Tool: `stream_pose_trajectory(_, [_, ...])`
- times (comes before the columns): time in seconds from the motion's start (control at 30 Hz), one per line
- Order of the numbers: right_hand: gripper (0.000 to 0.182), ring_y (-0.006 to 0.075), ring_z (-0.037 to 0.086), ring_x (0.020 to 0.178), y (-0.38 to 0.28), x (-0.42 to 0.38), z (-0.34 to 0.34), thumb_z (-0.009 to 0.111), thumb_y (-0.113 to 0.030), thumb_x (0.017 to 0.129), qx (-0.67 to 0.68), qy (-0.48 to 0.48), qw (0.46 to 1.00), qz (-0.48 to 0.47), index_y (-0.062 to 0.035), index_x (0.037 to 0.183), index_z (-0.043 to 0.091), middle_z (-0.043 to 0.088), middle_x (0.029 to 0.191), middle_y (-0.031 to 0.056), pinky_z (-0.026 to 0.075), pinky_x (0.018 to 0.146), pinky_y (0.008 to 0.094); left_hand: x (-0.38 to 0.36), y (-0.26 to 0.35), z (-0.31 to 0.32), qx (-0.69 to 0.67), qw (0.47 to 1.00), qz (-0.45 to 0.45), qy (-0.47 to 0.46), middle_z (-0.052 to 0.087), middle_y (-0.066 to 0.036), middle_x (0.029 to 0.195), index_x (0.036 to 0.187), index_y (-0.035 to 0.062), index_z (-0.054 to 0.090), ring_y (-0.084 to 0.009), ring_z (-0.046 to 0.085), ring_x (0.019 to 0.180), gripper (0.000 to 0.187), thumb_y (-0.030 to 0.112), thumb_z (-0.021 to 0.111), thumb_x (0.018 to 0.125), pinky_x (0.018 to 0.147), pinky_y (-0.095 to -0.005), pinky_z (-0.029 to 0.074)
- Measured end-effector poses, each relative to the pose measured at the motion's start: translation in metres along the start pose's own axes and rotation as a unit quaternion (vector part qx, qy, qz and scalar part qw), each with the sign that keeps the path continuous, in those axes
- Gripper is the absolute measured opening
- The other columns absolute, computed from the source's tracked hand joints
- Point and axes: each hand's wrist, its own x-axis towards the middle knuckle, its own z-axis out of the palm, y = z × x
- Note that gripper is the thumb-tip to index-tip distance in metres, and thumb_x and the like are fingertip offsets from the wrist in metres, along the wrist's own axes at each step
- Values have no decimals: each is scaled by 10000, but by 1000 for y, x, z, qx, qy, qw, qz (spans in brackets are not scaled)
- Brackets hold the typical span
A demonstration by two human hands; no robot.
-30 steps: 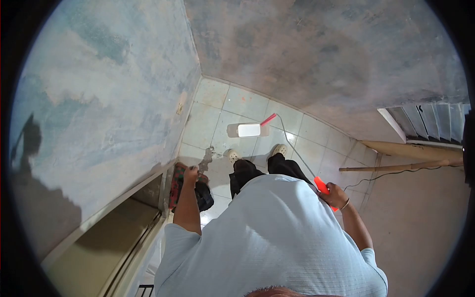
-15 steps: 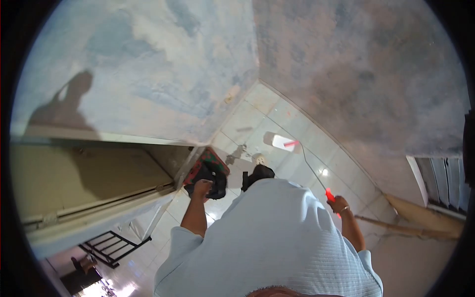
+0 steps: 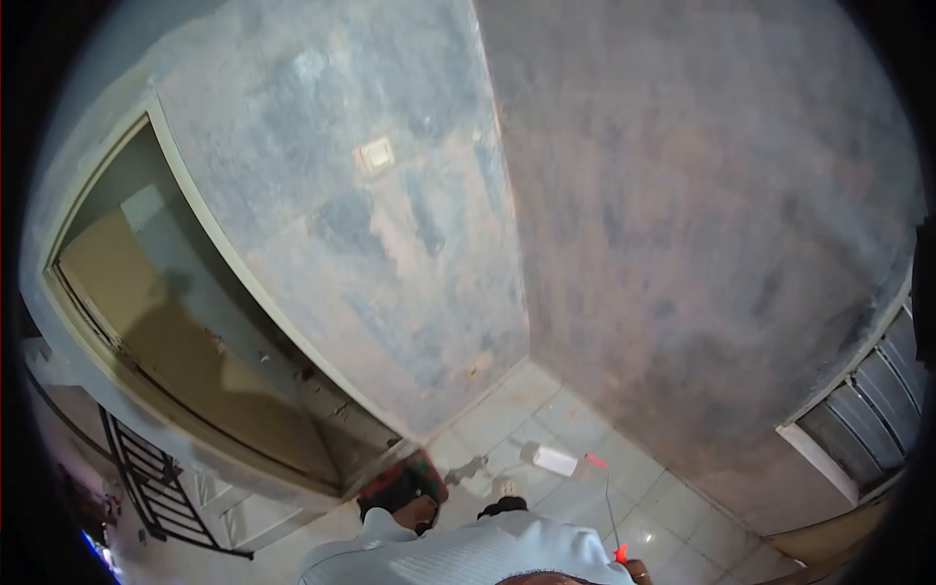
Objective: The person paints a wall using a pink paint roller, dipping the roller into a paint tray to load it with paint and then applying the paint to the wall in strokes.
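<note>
Seen from above, a rectangular white tray [image 3: 555, 460] lies on glossy pale floor tiles [image 3: 575, 499]. Just right of it is the slim pink head of a roller [image 3: 596, 461], its thin wire rod running to a red plastic handle [image 3: 621, 554] grasped low in the right hand [image 3: 637, 571]. Left of the tray, the lowered left hand [image 3: 417, 512] is near dark, red-patterned cloth [image 3: 400, 483]; its grip is unclear. Beyond the tray, mottled blue-grey walls [image 3: 429, 224] meet.

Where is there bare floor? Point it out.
Bare tiles lie between tray and wall corner, and between roller and right wall. Crowded: near the doorway, with mat and left hand, and around the shoe.
</note>
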Motion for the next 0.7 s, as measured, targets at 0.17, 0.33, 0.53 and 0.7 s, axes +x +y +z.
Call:
stream_pose_trajectory(0.17, [609,167,497,506,-45,69,-17,487,-576,874,-113,-22,990,-77,-19,1017,688,590,601,69,386,487,342,36,30,-70,-431,860,-244,120,676,-163,776,935,37,699,-241,648,704,297,294,652,794,625,-370,495])
stream_pose_trajectory(0.33, [510,191,543,549,-95,88,-25,543,-503,840,-232,-39,964,-120,-24,938,688,611,626,86,421,536,365,-28,57,-299,-354,814,-181,424,657,-162,784,906,16,648,-249,614,730,213,218,641,840,665,-374,487])
stream_pose_trajectory(0.53, [397,220,599,600,-49,23,-13,610,-416,799,-192,1,980,-48,-30,844,688,637,657,105,462,594,392,-276,185,-572,-52,614,183,766,588,-146,1077,1031,-20,590,-280,557,973,342,295,488,942,900,-402,442])
stream_pose_trajectory(0.7, [351,236,626,648,-58,-3,-29,639,-371,767,-206,-3,979,-11,-26,806,687,654,695,113,483,639,410,-225,219,-627,-164,117,387,900,574,-157,947,930,-42,555,-277,549,944,508,460,494,882,919,-427,436])
